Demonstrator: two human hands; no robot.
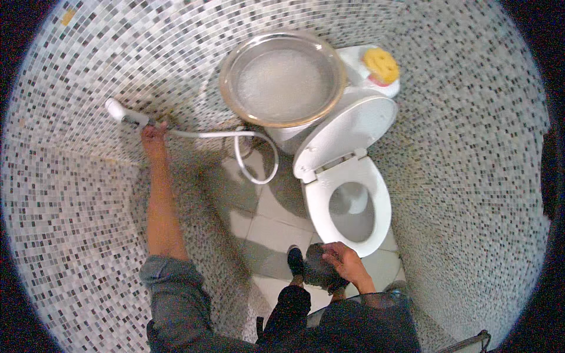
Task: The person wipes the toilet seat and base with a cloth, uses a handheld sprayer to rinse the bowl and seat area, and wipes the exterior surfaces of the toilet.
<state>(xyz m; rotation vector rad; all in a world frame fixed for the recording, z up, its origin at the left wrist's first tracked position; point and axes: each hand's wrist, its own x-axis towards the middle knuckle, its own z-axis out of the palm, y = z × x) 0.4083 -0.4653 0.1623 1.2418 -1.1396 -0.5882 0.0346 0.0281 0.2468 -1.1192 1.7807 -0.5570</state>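
Observation:
Out to the left, by the tiled wall, my left hand (154,137) touches or grips the base of a white handheld sprayer (128,114); the frame does not settle which. A white hose (212,133) runs right from it and loops down. My right hand (345,261) holds a dark grey cloth or scrubber (318,266) just below the front of the toilet seat (314,212). The white toilet lid (346,132) is raised, and the bowl (352,209) shows through the seat.
A wide metal-rimmed basin (282,121) stands behind the toilet, beside the cistern (353,57). On the cistern rests a yellow sponge-like item (380,65) with something pink under it. Mosaic walls (463,154) close in on both sides. A metal bar (463,343) juts in at lower right.

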